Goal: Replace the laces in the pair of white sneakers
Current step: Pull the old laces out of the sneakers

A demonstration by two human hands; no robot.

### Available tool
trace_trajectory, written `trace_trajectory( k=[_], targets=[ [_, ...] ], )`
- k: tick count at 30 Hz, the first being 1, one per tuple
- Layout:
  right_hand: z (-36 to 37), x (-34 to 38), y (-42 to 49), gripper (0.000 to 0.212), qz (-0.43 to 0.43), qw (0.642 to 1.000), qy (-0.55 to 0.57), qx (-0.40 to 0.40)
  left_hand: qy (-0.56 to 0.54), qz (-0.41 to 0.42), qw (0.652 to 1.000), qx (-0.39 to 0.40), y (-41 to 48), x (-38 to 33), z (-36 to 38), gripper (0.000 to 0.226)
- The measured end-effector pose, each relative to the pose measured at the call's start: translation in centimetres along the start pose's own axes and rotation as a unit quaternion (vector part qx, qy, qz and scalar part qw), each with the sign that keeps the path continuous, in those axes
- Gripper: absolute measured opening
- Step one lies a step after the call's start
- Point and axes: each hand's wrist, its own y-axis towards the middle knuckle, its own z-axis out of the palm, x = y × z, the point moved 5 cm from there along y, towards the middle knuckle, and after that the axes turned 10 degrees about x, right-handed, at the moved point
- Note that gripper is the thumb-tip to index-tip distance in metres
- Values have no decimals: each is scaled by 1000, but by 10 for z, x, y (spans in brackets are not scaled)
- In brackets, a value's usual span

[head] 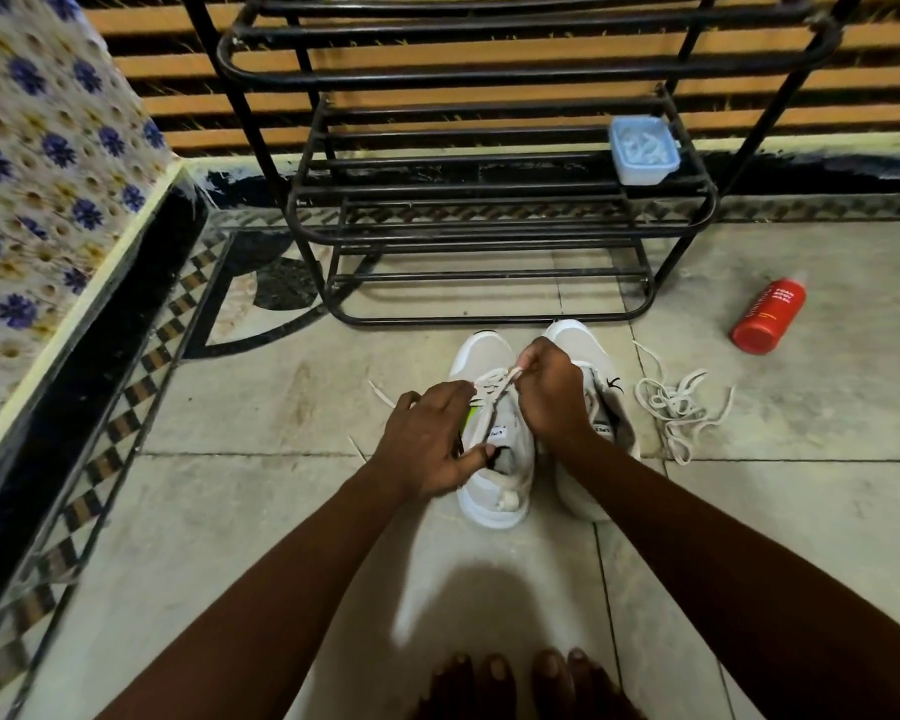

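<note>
Your toes [494,672] show at the bottom edge, on the tiled floor [230,511]. Just beyond them, at the centre of the frame, the two white sneakers stand side by side, toes pointing away from you. Your left hand [427,439] grips the first sneaker [494,491], thumb at its opening and fingers over its laced front. Your right hand [549,392] pinches the lace [500,389] of that sneaker and holds it taut above the eyelets; this hand covers part of the second sneaker [583,350]. Right of the pair, a loose lace [676,407] lies tangled on the floor. Farther right lies a red bottle [767,317] on its side. Behind the sneakers stands a black shoe rack [489,320], with a pale blue container [642,150] on one shelf.
</note>
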Motion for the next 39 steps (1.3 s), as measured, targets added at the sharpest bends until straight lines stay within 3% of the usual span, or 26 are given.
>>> trace_trajectory(
  k=[3,6,9,11,12,13,14,15,16,17,18,19,20,21,22,23,25,27,29,30,31,33,35,37,38,39],
  targets=[
    [4,3,2,25,-48,996,22,73,6,-1,1000,-2,0,-1,-3,94],
    [3,2,17,19,-60,981,-94,161,14,-1,1000,0,0,-1,-3,93],
    [13,9,20,6,-162,897,-316,264,11,8,1000,-6,1,-3,-8,88],
    [17,8,20,6,-195,850,-397,286,8,14,1000,-7,1,-3,-10,85],
    [17,6,21,9,-171,869,-371,280,9,16,1000,-5,1,-4,-10,85],
    [14,3,23,13,-104,921,-268,263,12,16,1000,-1,1,-3,-9,85],
    [8,0,23,18,-5,969,-88,231,14,17,1000,2,1,-3,-8,84],
    [4,-6,23,24,97,971,109,187,14,18,1000,2,1,-3,-8,83],
    [7,-14,21,30,207,930,255,162,15,20,1000,1,1,-4,-7,81],
    [9,-19,18,31,287,885,329,160,17,22,1000,-2,1,-5,-8,79],
    [8,-18,16,29,309,877,326,172,19,23,1000,-1,1,-5,-8,78],
    [3,-13,17,26,273,906,254,200,20,23,1000,1,1,-5,-8,78],
    [-1,-1,18,24,197,942,126,241,20,21,1000,2,1,-5,-7,79],
    [-3,12,16,24,99,954,-28,282,23,20,1000,3,1,-5,-7,81],
    [-3,20,13,22,21,940,-148,308,24,21,999,4,1,-5,-7,82],
    [-2,24,11,19,-28,925,-196,325,23,22,999,3,0,-5,-7,83],
    [-4,26,11,16,-64,938,-112,321,21,21,1000,-3,1,-4,-7,86],
    [-16,14,17,16,71,955,178,225,21,17,1000,1,2,-3,-6,87],
    [-16,-2,15,20,229,881,386,151,21,14,1000,5,4,-3,-5,85],
    [-14,-4,12,22,237,880,381,156,20,13,1000,6,4,-3,-4,83],
    [-14,-2,9,23,197,912,307,185,18,13,1000,5,3,-3,-2,82],
    [-13,18,4,26,37,959,39,278,15,17,1000,-1,1,-3,-1,80],
    [-10,31,4,22,-91,936,-144,308,12,26,1000,-2,0,-2,-2,79],
    [-15,37,8,22,-121,948,-70,285,15,30,999,-3,-1,0,-3,81],
    [-21,35,11,23,-81,960,52,264,14,30,999,-6,-1,1,-4,82],
    [-26,27,12,24,-16,949,199,246,10,30,999,-8,-1,2,-3,82]
  ],
)
